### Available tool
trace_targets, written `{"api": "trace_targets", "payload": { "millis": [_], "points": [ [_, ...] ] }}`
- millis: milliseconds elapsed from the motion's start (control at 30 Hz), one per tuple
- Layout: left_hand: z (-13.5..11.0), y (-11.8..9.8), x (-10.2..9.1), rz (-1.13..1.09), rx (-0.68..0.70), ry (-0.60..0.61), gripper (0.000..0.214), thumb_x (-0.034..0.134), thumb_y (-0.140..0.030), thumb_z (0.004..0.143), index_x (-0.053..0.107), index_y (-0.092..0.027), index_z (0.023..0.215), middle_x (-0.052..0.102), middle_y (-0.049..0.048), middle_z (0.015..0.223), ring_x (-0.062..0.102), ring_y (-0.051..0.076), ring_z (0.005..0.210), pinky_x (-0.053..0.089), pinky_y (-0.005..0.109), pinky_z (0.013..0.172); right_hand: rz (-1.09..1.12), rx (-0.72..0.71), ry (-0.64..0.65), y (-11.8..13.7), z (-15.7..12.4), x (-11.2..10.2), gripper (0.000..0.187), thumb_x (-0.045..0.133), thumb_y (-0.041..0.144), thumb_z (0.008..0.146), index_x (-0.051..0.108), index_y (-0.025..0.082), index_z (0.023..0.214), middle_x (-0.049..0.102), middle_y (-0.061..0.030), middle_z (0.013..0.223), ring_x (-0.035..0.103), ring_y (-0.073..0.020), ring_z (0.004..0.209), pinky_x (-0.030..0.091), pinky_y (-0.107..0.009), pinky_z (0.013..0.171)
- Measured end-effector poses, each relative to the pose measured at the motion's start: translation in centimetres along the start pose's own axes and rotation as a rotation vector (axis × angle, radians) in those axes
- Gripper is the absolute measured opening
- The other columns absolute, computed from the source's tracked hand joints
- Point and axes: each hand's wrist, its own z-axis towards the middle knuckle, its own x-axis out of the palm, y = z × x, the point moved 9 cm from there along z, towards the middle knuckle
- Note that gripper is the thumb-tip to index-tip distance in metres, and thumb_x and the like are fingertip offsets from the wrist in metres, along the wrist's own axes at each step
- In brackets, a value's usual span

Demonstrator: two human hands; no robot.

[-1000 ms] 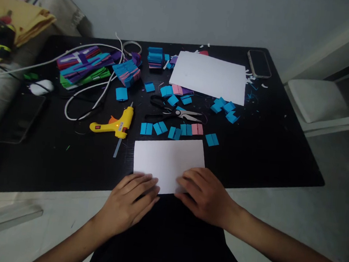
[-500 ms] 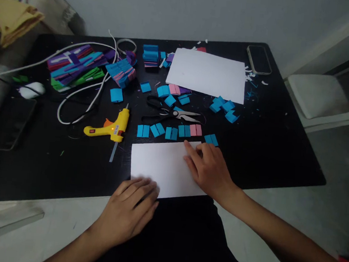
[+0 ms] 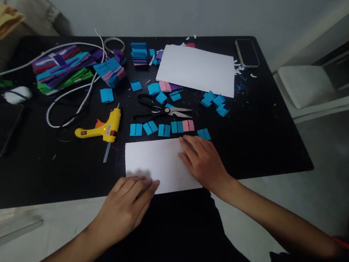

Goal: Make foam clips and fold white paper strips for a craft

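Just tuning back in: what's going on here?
At a black table, a person's left hand rests at the near left part of a small white sheet, and the right hand lies over its right side. Neither hand holds a tool. Just beyond the sheet is a row of folded blue and pink paper pieces, with scissors behind them. A yellow glue gun lies to the left; a larger white sheet lies farther back.

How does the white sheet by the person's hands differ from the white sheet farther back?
The near sheet lies partly covered by the left hand and right hand; the far sheet has no hand on it.
In the picture, the near sheet's top edge rises toward the right, while the far sheet's slopes down.
Scraps lie beside the far sheet's right end; the near sheet has the right hand there.
Both are white, on the black table.
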Motion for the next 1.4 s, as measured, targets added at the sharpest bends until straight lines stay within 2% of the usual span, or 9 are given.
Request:
{"api": "trace_targets", "payload": {
  "millis": [233,333,467,567,633,733,867,1000,1400],
  "points": [
    [0.5,-0.1,-0.3,-0.004,0.026,0.017,0.030,0.056,-0.009,0.099,0.068,-0.011,0.127,0.073,0.0109,0.100,0.069,0.025,0.092,0.056,0.043,0.079,0.025,-0.025,0.027,-0.1,0.2,-0.6,0.036,0.053,0.021,0.107,0.066,0.003,0.135,0.072,-0.0211,0.132,0.067,-0.0316,0.125,0.058,-0.047,0.102],
    [1.3,-0.4,-0.4,-0.053,0.044,0.014,0.026,0.055,-0.006,0.098,0.069,-0.008,0.120,0.074,0.0127,0.107,0.070,0.027,0.099,0.059,0.045,0.087,0.047,-0.042,0.080,-0.1,0.5,-0.9,0.037,0.055,0.022,0.105,0.067,0.001,0.133,0.071,-0.0215,0.133,0.068,-0.0327,0.123,0.059,-0.048,0.102],
    [4.5,-1.0,0.5,-0.090,0.067,0.014,0.019,0.056,-0.006,0.095,0.069,-0.007,0.110,0.072,0.0183,0.123,0.068,0.032,0.119,0.058,0.049,0.103,0.040,-0.043,0.091,0.0,0.7,-1.2,0.036,0.055,0.021,0.104,0.067,0.004,0.133,0.071,-0.0213,0.133,0.069,-0.0343,0.122,0.060,-0.051,0.100],
    [7.4,-0.6,2.3,-0.049,0.021,0.062,0.026,0.049,-0.003,0.094,0.065,-0.005,0.115,0.065,0.0257,0.139,0.060,0.036,0.136,0.056,0.053,0.108,0.034,-0.041,0.088,0.0,0.7,-1.2,0.035,0.053,0.021,0.105,0.068,0.005,0.132,0.072,-0.0208,0.131,0.069,-0.0344,0.121,0.060,-0.051,0.099],
    [8.7,-0.6,3.2,-0.043,0.023,0.069,0.032,0.046,-0.002,0.093,0.062,-0.006,0.121,0.060,0.0263,0.146,0.051,0.035,0.145,0.053,0.053,0.113,0.046,-0.038,0.089,0.0,0.7,-1.1,0.035,0.052,0.021,0.105,0.068,0.006,0.132,0.073,-0.0210,0.131,0.070,-0.0341,0.121,0.060,-0.051,0.098],
    [9.4,-0.3,3.8,-0.015,0.009,0.041,0.029,0.047,-0.005,0.094,0.061,-0.004,0.120,0.058,0.0285,0.148,0.052,0.036,0.145,0.053,0.050,0.113,0.053,-0.037,0.080,-0.1,0.6,-1.0,0.035,0.051,0.022,0.106,0.068,0.006,0.133,0.072,-0.0218,0.132,0.070,-0.0339,0.121,0.061,-0.051,0.097],
    [8.8,0.7,3.6,-0.018,-0.040,-0.004,0.021,0.051,-0.013,0.100,0.060,-0.006,0.118,0.060,0.0264,0.147,0.057,0.035,0.140,0.056,0.048,0.110,0.029,-0.047,0.045,-0.1,0.5,-1.2,0.035,0.053,0.021,0.105,0.068,0.005,0.132,0.073,-0.0202,0.132,0.071,-0.0329,0.121,0.061,-0.050,0.098],
    [7.8,2.1,2.4,0.006,-0.101,-0.046,0.018,0.056,-0.021,0.102,0.060,-0.008,0.114,0.062,0.0264,0.144,0.060,0.036,0.137,0.059,0.050,0.106,0.020,-0.063,0.031,0.1,0.5,-1.4,0.034,0.053,0.020,0.105,0.069,0.004,0.130,0.074,-0.0194,0.129,0.071,-0.0326,0.120,0.062,-0.049,0.097],
    [3.0,6.2,-1.0,0.084,-0.192,-0.060,0.014,0.060,-0.024,0.102,0.060,-0.014,0.111,0.067,0.0217,0.139,0.067,0.033,0.127,0.060,0.052,0.105,0.021,-0.057,0.068,-0.1,0.3,-1.1,0.037,0.052,0.022,0.106,0.066,0.004,0.135,0.072,-0.0171,0.135,0.069,-0.0300,0.124,0.060,-0.050,0.104]
  ]
}}
